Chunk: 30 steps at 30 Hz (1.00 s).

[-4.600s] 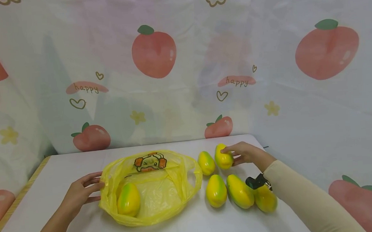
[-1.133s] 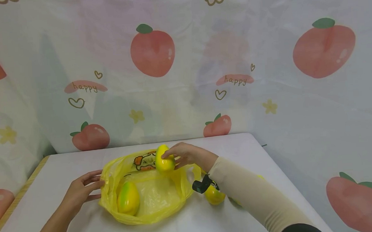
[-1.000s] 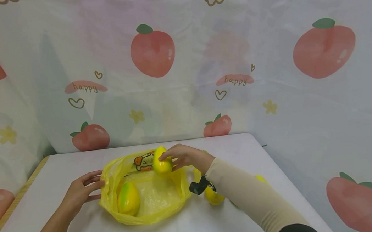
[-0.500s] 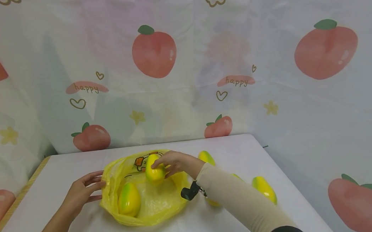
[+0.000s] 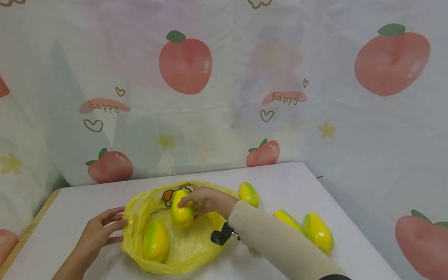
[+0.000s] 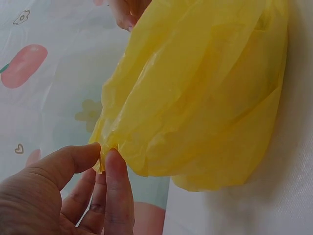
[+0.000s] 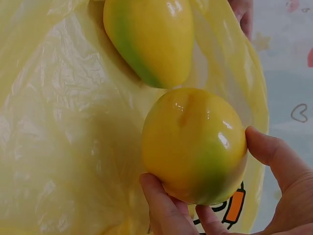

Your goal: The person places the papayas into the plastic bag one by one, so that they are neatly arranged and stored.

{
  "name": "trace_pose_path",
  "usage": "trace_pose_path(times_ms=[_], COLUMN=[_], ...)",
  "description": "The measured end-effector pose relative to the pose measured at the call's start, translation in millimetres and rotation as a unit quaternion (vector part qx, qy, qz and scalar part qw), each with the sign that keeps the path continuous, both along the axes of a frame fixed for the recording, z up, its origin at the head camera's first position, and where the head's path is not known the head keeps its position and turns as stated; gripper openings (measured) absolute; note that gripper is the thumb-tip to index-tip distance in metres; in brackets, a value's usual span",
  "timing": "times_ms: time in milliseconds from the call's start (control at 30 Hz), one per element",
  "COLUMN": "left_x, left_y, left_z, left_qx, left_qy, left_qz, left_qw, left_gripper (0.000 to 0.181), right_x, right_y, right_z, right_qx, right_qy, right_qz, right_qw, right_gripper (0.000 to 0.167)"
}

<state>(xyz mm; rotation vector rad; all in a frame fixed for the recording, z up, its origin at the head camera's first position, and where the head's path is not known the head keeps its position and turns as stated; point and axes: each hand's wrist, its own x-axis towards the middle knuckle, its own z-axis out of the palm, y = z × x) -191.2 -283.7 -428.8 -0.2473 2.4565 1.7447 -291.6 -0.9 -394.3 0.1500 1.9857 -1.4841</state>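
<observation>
Farther across the yellow bag (image 5: pixel 193 245) than a second ago, the mango (image 7: pixel 193 144) hangs at the bag's opening, gripped by my right hand (image 5: pixel 207 200) while my left hand (image 5: pixel 100 231) pinches the bag's edge, its gloss suggesting a firm, slippery fruit best held round the middle.

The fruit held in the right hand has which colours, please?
The held fruit is yellow with a green patch, clearest in the right wrist view.

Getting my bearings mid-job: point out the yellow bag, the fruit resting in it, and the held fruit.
Yellow bag (image 6: pixel 190 103), left wrist view: outer wall.
Resting fruit (image 5: pixel 156 241), head view: middle of its visible side.
Held fruit (image 7: pixel 194 146), right wrist view: middle of its skin.
</observation>
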Motion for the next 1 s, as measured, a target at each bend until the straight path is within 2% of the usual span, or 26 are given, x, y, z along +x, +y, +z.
trace_pose_path(times_ms=[333,633,1000], left_x=[0.2,0.4,1.5], left_y=[-0.4,-0.7,-0.4], left_z=[-0.1,0.1,-1.2], left_qx=[0.002,0.008,0.008], left_qy=[0.008,0.001,-0.002], left_qz=[-0.003,0.000,0.001], left_qw=[1.0000,1.0000,1.0000], left_gripper=[0.068,0.070,0.070], right_x=[-0.2,0.0,2.7], right_y=[-12.2,-23.4,-31.6], right_z=[-7.1,-20.7,-25.8], right_qx=[-0.004,-0.028,0.009], right_qy=[-0.008,-0.016,0.017], right_qz=[-0.002,-0.016,-0.036], right_qw=[1.0000,0.9994,0.9992], right_gripper=[0.077,0.075,0.080])
